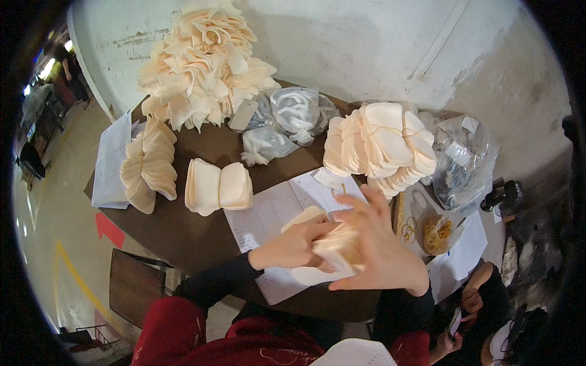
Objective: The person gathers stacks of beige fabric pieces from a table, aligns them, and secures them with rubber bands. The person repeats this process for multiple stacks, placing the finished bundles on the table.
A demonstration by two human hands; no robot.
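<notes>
My left hand is closed around a stack of cream foam pads, fingers wrapped over its left part. My right hand curves about the stack's right end, its fingers spread above and its thumb below. A thin yellowish loop, perhaps a rubber band, shows beside the right fingertips; whether the hand holds it is unclear. Under the hands lie more pale pads and an open notebook with writing. Left of it sits a banded bundle of pads, pinched at its middle.
A tall heap of loose pads stands against the wall. Banded bundles are piled at the back right, and another bundle lies left. Clear plastic bags sit between. A bag of rubber bands lies right. Another person's hand holds a phone.
</notes>
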